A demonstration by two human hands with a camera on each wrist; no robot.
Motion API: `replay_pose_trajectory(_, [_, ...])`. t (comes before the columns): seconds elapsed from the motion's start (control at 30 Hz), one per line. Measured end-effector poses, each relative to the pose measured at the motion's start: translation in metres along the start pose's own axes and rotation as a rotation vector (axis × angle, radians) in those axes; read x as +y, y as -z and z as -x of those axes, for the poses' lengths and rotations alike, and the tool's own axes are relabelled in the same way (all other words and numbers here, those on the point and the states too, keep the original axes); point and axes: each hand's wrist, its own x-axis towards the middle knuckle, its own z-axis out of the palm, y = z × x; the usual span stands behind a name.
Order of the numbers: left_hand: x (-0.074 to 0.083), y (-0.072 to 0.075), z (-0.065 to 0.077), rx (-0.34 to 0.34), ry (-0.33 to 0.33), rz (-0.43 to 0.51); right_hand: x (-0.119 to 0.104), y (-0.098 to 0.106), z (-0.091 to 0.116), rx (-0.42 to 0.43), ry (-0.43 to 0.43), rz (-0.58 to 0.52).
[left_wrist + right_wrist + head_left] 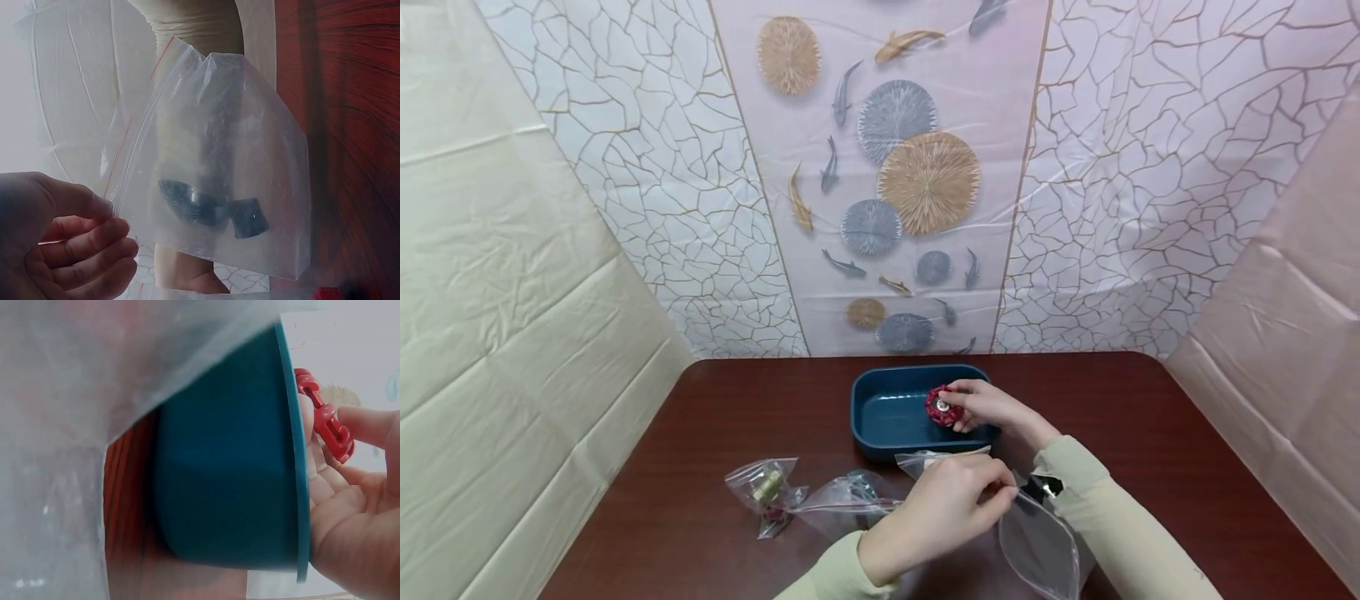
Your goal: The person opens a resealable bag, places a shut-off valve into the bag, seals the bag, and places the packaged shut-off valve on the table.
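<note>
My right hand (1000, 408) pinches a red scalloped wheel (935, 410) with a silver centre, between thumb and fingers. It is over the right side of a dark blue basin (868, 442); in the right wrist view the red wheel (328, 422) shows just past the basin's rim. My left hand (936, 512) pinches the edge of a clear zip bag (1041, 550) in front of the basin. In the left wrist view, thumb and forefinger grip the zip bag (275, 156) near its red-lined seal. The right sleeve and a black wrist-worn item show through the plastic.
To the left on the brown table (715, 417) lies a small clear bag (767, 486) with a yellow-green piece and something dark red. Beside it is another clear bag (850, 500) with a bluish thing inside. Patterned cloth (880, 292) hangs behind the table.
</note>
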Motion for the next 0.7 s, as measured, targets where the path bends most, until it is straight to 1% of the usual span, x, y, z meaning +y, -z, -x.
replay_pose_trajectory(0.1, [0.000, 0.000, 0.000, -0.004, 0.006, 0.008, 0.000, -0.003, -0.001, -0.011, 0.006, -0.004])
replay_pose_trajectory(0.2, [0.000, 0.001, 0.001, -0.005, 0.005, 0.007, 0.000, -0.006, -0.002, -0.038, 0.035, 0.053])
replay_pose_trajectory(0.23, [0.000, 0.001, 0.001, -0.003, 0.004, 0.004, 0.000, -0.008, -0.002, -0.049, 0.056, 0.092])
replay_pose_trajectory(0.3, [0.000, 0.002, 0.001, 0.002, 0.000, -0.007, -0.001, -0.013, -0.002, -0.057, 0.111, 0.204])
replay_pose_trajectory(0.37, [0.001, 0.002, 0.001, 0.010, -0.009, -0.025, -0.002, -0.020, -0.002, -0.051, 0.172, 0.353])
replay_pose_trajectory(0.43, [0.001, 0.002, 0.002, 0.020, -0.021, -0.038, -0.002, -0.027, -0.001, -0.027, 0.243, 0.528])
replay_pose_trajectory(0.5, [0.001, 0.001, 0.003, 0.025, -0.024, -0.036, -0.002, -0.034, 0.000, 0.003, 0.268, 0.648])
replay_pose_trajectory(0.57, [0.002, 0.001, 0.003, 0.029, -0.027, -0.036, -0.001, -0.037, 0.000, 0.010, 0.282, 0.717])
replay_pose_trajectory(0.7, [0.002, 0.001, 0.005, 0.035, -0.028, -0.039, -0.001, -0.033, -0.001, -0.041, 0.271, 0.720])
